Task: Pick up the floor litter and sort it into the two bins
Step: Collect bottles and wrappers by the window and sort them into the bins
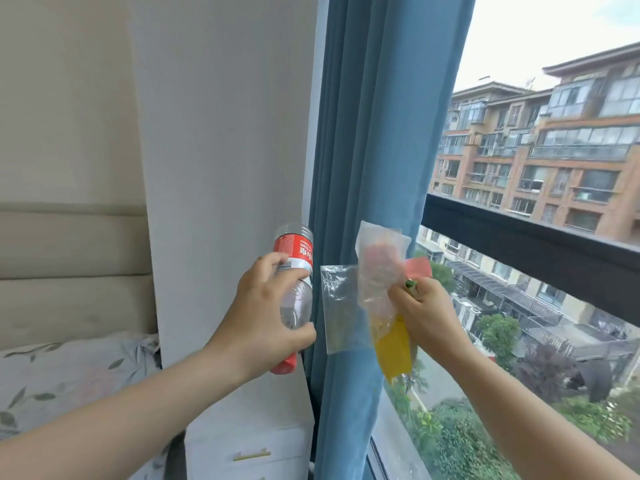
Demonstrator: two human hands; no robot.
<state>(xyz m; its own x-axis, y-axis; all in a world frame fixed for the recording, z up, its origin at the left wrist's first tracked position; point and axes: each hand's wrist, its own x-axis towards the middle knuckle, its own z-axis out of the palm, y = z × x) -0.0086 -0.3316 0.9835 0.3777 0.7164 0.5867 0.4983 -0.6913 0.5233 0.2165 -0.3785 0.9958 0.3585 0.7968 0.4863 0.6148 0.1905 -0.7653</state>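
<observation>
My left hand point(263, 317) grips a clear plastic bottle point(294, 268) with a red label, held upside down so its red cap points down below my palm. My right hand point(426, 313) clutches a bunch of plastic wrappers point(377, 275): a clear bag, a pinkish translucent pouch, a red piece and a yellow wrapper point(394, 348) hanging below. Both hands are raised at chest height in front of the blue curtain. No bins and no floor are in view.
A blue curtain point(374, 133) hangs straight ahead beside a large window point(536, 306) with a dark rail. A white wall panel point(225, 133) and a white drawer unit point(249, 448) stand at centre left. A bed with floral bedding point(52, 379) lies at the left.
</observation>
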